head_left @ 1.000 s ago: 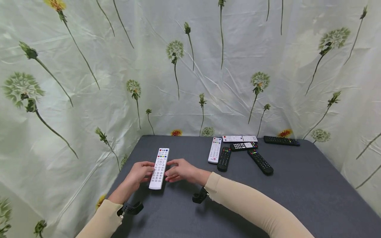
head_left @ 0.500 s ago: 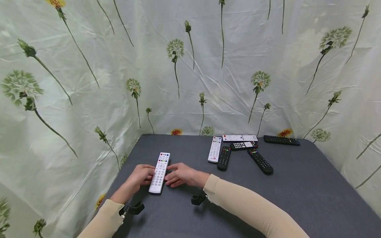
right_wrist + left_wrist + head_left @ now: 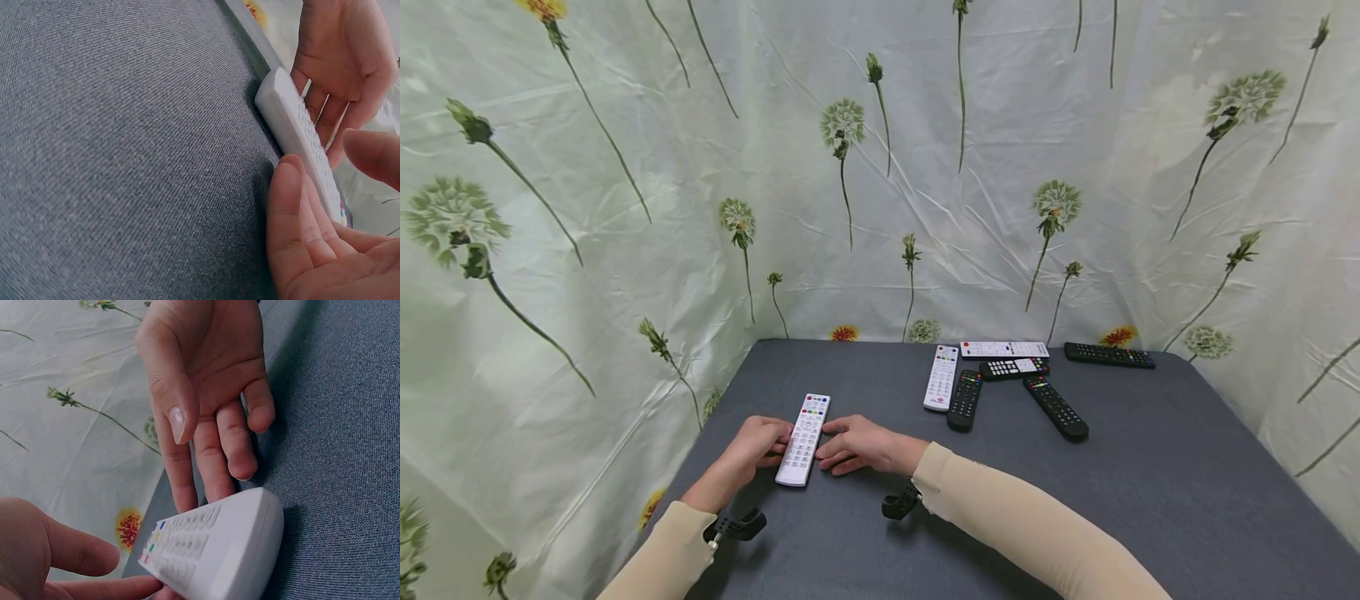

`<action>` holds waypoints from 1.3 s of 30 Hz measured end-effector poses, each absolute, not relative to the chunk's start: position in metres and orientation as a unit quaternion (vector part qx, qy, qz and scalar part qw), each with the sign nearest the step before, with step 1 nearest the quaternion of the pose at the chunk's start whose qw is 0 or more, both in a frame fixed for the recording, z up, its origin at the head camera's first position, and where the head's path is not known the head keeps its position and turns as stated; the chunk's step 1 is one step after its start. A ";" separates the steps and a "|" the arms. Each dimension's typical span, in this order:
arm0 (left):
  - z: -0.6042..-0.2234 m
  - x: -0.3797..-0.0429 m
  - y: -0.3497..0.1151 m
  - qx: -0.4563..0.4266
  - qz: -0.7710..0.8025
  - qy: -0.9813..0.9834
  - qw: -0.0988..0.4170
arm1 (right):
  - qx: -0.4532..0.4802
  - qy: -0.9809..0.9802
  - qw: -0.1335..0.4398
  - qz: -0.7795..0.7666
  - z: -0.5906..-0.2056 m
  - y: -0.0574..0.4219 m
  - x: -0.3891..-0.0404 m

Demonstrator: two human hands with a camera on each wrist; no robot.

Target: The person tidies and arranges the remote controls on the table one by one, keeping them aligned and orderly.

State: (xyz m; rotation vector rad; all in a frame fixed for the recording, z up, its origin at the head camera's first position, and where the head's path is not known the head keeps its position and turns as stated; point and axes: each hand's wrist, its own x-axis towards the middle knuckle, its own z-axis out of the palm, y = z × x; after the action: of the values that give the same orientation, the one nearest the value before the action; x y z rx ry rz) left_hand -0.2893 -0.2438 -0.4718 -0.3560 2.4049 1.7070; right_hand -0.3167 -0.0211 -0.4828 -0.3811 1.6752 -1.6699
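A white remote control (image 3: 802,442) lies buttons up on the dark grey table, its coloured keys at the far end. My left hand (image 3: 754,446) is along its left side, fingertips right at the edge. On the opposite side my right hand (image 3: 863,446) has its fingertips close to the remote's right edge. In the left wrist view, the fingers of both hands are loosely extended around the remote (image 3: 234,547), and the right thumb stands apart from it. The right wrist view shows the remote (image 3: 290,119) between the two hands, its underside near the cloth.
Toward the back right lie a white remote (image 3: 941,379), a black remote (image 3: 965,400), another white remote (image 3: 1004,350), a black one with white keys (image 3: 1014,368) and two more black remotes. A flowered curtain (image 3: 880,208) hangs behind the table (image 3: 1150,483).
The far end of the white remote has come down and toward me, so it looks shorter and flatter on the table. Both hands have shifted slightly toward me with it.
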 end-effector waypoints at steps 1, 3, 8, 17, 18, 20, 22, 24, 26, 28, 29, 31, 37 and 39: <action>-0.471 -0.290 -0.244 -0.121 0.572 0.807 0.085 | -0.151 0.651 0.365 -0.648 -0.483 -0.021 -0.317; -0.471 -0.290 -0.244 -0.125 0.572 0.806 0.084 | -0.154 0.649 0.367 -0.648 -0.484 -0.021 -0.317; -0.471 -0.292 -0.244 -0.135 0.570 0.806 0.088 | -0.151 0.644 0.368 -0.653 -0.485 -0.021 -0.316; -0.472 -0.291 -0.245 -0.133 0.572 0.805 0.086 | -0.156 0.648 0.363 -0.651 -0.484 -0.021 -0.315; -0.472 -0.291 -0.245 -0.134 0.573 0.804 0.085 | -0.158 0.648 0.362 -0.651 -0.485 -0.021 -0.315; -0.472 -0.291 -0.244 -0.134 0.574 0.804 0.083 | -0.159 0.648 0.362 -0.650 -0.484 -0.021 -0.315; -0.473 -0.291 -0.244 -0.133 0.572 0.805 0.083 | -0.161 0.648 0.362 -0.650 -0.485 -0.021 -0.315; -0.474 -0.292 -0.244 -0.134 0.572 0.805 0.081 | -0.161 0.649 0.362 -0.650 -0.485 -0.021 -0.314; -0.474 -0.292 -0.243 -0.133 0.570 0.807 0.081 | -0.160 0.648 0.362 -0.650 -0.485 -0.021 -0.314; -0.474 -0.292 -0.243 -0.133 0.571 0.807 0.080 | -0.160 0.648 0.363 -0.650 -0.485 -0.021 -0.314; -0.474 -0.292 -0.243 -0.133 0.571 0.806 0.080 | -0.159 0.649 0.363 -0.650 -0.485 -0.021 -0.314; -0.474 -0.292 -0.243 -0.134 0.570 0.806 0.080 | -0.159 0.649 0.363 -0.650 -0.485 -0.021 -0.314; -0.473 -0.291 -0.242 -0.136 0.567 0.809 0.081 | -0.157 0.642 0.365 -0.656 -0.485 -0.019 -0.314; -0.471 -0.290 -0.241 -0.134 0.562 0.813 0.078 | -0.157 0.639 0.369 -0.656 -0.484 -0.018 -0.314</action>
State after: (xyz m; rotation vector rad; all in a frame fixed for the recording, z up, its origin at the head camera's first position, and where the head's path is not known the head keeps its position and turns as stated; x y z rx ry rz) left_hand -0.2896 -0.2407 -0.4714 -0.4018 2.4330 1.6811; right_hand -0.3142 -0.0179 -0.4844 -0.4021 1.6409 -1.6853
